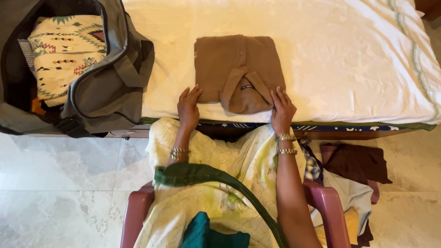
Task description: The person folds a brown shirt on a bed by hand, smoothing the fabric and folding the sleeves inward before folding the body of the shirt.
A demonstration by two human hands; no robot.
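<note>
A folded brown collared shirt (232,64) lies on the white bedsheet (349,55) near the bed's front edge, collar toward me. My left hand (189,106) rests flat with fingers together at the shirt's near left corner. At the near right corner, my right hand (282,109) touches the shirt's edge with fingers extended. Neither hand grips anything. Both wrists wear metal bangles.
An open grey bag (103,92) sits at the bed's left end with a cream patterned garment (64,50) inside. A pile of clothes, brown and pale, (353,174) lies on the floor at my right. I sit on a maroon plastic chair (328,206).
</note>
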